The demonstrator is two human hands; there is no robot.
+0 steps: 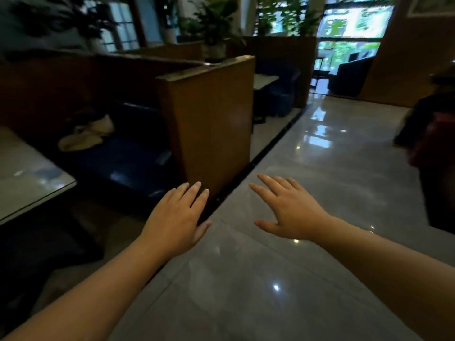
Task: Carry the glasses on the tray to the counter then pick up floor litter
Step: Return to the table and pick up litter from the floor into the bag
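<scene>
My left hand (176,217) and my right hand (286,212) are both stretched forward, palms down, fingers spread, holding nothing. They hover over a glossy grey tiled floor (246,279) in an aisle. No tray, glasses or litter show in this view. The picture is blurred by motion.
A wooden booth partition (211,124) stands just ahead of my left hand, with a dark blue bench (123,163) and a pale bundle (86,134) behind it. A grey table (27,175) is at the left. A person (433,134) is at the right edge. Potted plants (214,28) and windows lie at the back.
</scene>
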